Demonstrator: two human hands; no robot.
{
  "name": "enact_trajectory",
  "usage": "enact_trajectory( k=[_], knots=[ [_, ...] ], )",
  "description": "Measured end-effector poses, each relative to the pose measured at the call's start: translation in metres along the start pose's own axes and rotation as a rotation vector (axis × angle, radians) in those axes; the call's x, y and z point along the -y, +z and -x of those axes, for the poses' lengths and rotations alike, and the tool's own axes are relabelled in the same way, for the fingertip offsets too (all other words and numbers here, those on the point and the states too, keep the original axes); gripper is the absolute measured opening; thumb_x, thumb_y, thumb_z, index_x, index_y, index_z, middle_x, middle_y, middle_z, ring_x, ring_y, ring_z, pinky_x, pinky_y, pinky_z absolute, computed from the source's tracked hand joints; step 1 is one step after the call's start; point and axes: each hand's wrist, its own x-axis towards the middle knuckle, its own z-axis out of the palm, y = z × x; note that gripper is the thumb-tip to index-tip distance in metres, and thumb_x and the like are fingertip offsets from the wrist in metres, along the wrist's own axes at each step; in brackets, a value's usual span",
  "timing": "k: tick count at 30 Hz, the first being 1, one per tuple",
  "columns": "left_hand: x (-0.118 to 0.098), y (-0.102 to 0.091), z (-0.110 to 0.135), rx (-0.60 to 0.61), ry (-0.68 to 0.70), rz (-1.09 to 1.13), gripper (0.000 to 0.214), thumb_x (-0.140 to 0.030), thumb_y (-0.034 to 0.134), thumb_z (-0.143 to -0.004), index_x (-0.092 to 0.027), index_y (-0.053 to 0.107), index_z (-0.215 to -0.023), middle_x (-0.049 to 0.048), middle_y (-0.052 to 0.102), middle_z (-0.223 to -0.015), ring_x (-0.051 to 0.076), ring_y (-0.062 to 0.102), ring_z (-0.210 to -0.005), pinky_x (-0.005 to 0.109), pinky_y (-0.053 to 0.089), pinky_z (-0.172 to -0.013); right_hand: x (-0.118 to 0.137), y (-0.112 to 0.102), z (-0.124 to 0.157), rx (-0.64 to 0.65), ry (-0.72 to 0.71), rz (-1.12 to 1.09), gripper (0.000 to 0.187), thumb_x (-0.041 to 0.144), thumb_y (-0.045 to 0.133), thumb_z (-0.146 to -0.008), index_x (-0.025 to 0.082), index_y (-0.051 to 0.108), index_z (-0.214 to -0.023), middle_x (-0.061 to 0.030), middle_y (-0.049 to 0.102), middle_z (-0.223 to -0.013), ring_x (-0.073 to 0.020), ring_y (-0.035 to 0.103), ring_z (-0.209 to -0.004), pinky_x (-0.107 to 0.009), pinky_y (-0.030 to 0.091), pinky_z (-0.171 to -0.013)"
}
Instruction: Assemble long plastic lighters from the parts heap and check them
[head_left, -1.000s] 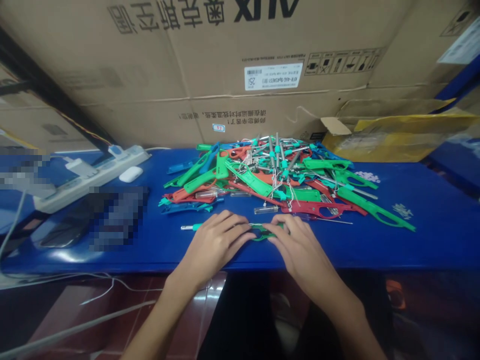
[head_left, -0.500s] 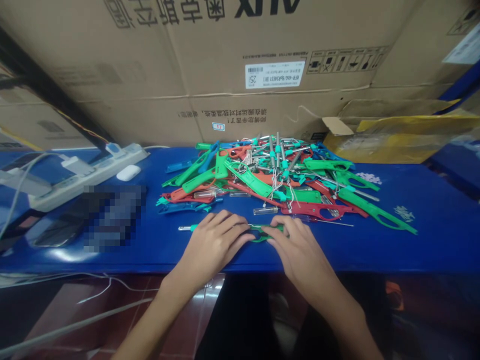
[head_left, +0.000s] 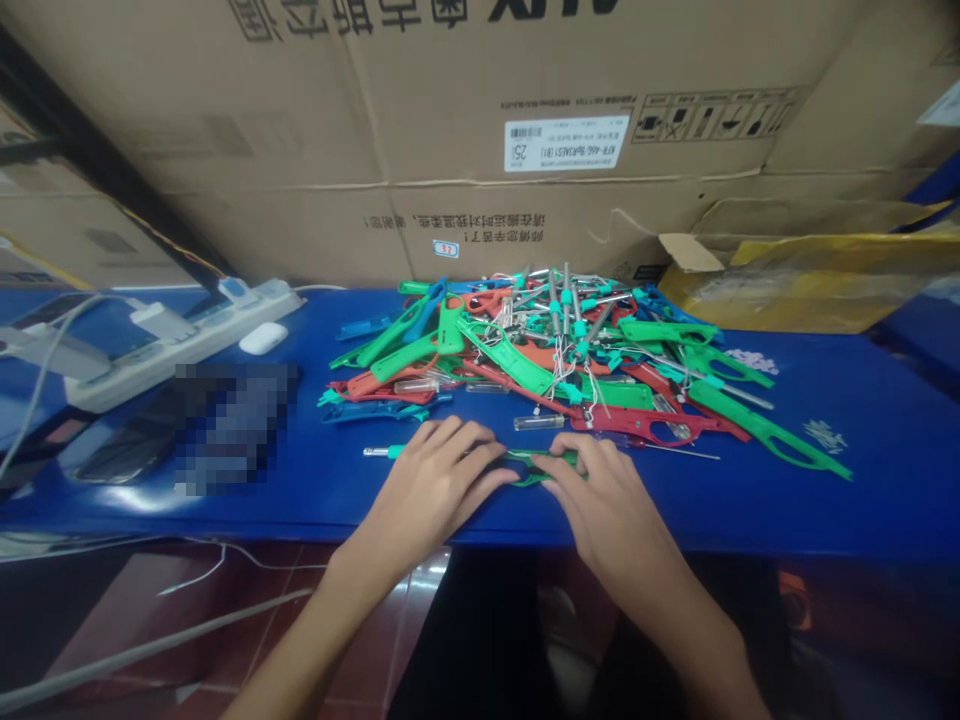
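A green long-nosed lighter (head_left: 534, 462) lies along the table near its front edge, with its metal nozzle tip poking out at the left. My left hand (head_left: 439, 480) is closed over its nozzle end and middle, and covers most of that part. At the handle end, my right hand (head_left: 600, 490) grips it with bent fingers and thumb. Just beyond both hands is a heap of lighter parts (head_left: 525, 370): green, red and blue handle shells, metal tubes, white wires and clear fuel tanks. One clear tank (head_left: 538, 423) and a thin screwdriver (head_left: 679, 450) lie close to my right hand.
A white power strip (head_left: 180, 340) with plugs, a white earbud case (head_left: 263, 338) and a dark phone (head_left: 124, 440) are on the left. Small metal pins (head_left: 823, 437) sit at the right. A large cardboard box (head_left: 420, 130) stands behind, beside a yellow-taped carton (head_left: 810, 285).
The camera view has shifted slightly, so the scene sits a little further right. Both hands keep nearly the same hold on the green lighter.
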Motion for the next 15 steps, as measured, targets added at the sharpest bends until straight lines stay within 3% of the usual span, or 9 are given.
enact_trajectory(
  k=[4,9,15],
  knots=[
    [0.0006,0.0007,0.0,0.001,0.011,0.01,0.025,-0.039,0.054,-0.104,-0.018,0.068,-0.102,0.002,0.072,-0.105,0.02,0.058,-0.09,0.036,0.04,-0.081,-0.0012,-0.0012,0.0008,0.02,0.011,-0.025,0.028,0.02,0.049,-0.103,0.02,0.068,-0.124,-0.0121,0.063,-0.117,-0.0264,0.058,-0.099,-0.041,0.048,-0.081],
    [0.0003,-0.0005,-0.0009,0.023,-0.002,0.01,0.028,-0.04,0.053,-0.104,-0.018,0.066,-0.114,0.0036,0.071,-0.109,0.021,0.058,-0.095,0.036,0.04,-0.084,-0.0028,-0.0021,0.0017,0.003,0.011,-0.039,0.03,0.025,0.045,-0.105,0.021,0.068,-0.124,-0.0117,0.064,-0.116,-0.026,0.059,-0.099,-0.041,0.048,-0.083],
    [0.0011,-0.002,-0.0021,0.014,0.048,-0.007,0.025,-0.035,0.051,-0.106,-0.019,0.069,-0.113,0.0043,0.07,-0.108,0.021,0.056,-0.093,0.037,0.04,-0.084,-0.002,-0.0008,0.0015,-0.019,0.017,-0.055,0.03,0.026,0.044,-0.106,0.022,0.069,-0.122,-0.0103,0.065,-0.114,-0.0247,0.058,-0.098,-0.04,0.048,-0.083]
  ],
)
